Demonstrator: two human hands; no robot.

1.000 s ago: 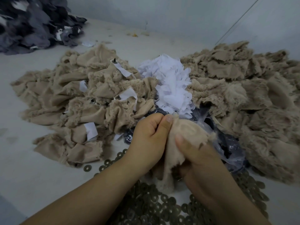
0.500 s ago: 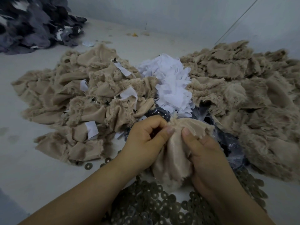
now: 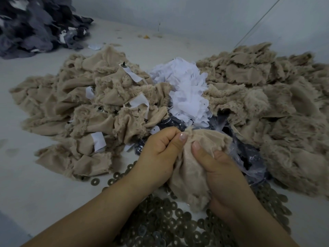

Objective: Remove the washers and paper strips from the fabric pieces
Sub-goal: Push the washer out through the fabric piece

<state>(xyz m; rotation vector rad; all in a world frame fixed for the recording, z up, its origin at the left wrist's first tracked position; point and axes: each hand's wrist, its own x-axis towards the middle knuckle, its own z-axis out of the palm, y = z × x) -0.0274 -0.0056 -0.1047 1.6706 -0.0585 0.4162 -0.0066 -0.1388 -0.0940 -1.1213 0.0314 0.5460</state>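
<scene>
While both hands work at the front of the pale table (image 3: 26,184), a crumpled clear plastic bag (image 3: 249,157) lies just behind them holding dark contents that cannot be made out. No writing can be read on the white paper strips (image 3: 137,102) or anywhere else.

The left hand (image 3: 158,155) is curled, its thumb and forefinger pinching the top edge of a beige fuzzy fabric piece (image 3: 188,177) held above the table. The right hand (image 3: 222,172) grips the same piece from the other side, thumb pressed into the cloth and fingers wrapped behind it. Both forearms reach in from the bottom edge.

Below the hands spreads a heap of flat round grey-brown metal washers (image 3: 160,223), a few loose ones lying to the left. To the left sits a pile of beige fabric pieces (image 3: 80,107) with paper strips and small dark studs attached; to the right, a second beige fabric pile (image 3: 276,104). Between these 2 piles rests a mound of loose white paper pieces (image 3: 185,93). A dark grey fabric heap (image 3: 32,27) lies at the far left.
</scene>
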